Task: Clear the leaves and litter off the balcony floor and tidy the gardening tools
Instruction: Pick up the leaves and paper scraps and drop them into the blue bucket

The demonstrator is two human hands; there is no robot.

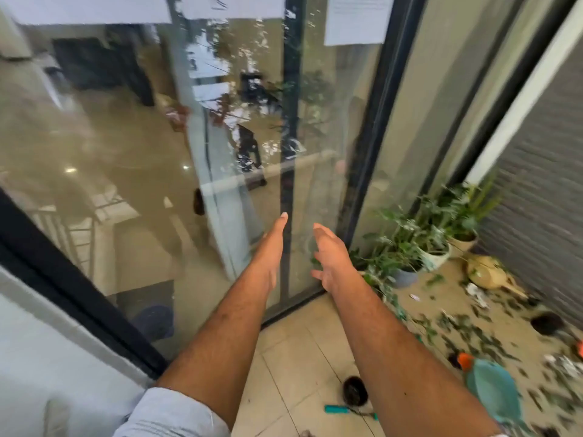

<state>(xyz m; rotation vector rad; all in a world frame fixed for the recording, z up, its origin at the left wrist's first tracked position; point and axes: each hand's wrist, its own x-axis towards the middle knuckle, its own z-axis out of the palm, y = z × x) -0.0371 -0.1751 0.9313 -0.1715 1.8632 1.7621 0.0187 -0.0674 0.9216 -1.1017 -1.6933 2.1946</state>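
Note:
Both my arms stretch forward toward a glass door. My left hand (pixel 272 244) is flat with straight fingers and holds nothing. My right hand (pixel 329 258) is beside it, fingers spread, also holding nothing. Green leaves (pixel 467 329) and scraps of white litter (pixel 478 294) lie scattered over the tiled floor at the right. A teal trowel with an orange handle (pixel 490 389) lies on the floor under my right forearm. A small teal-handled tool (pixel 337 409) rests near a small black pot (pixel 355 394) between my arms.
The glass door (pixel 157 152) with its dark frame fills the left and centre. Potted plants (pixel 432 244) stand in the far right corner by a grey shutter wall (pixel 542 184). A tan watering can (pixel 485 272) lies tipped over, and another black pot (pixel 547 323) sits near the wall.

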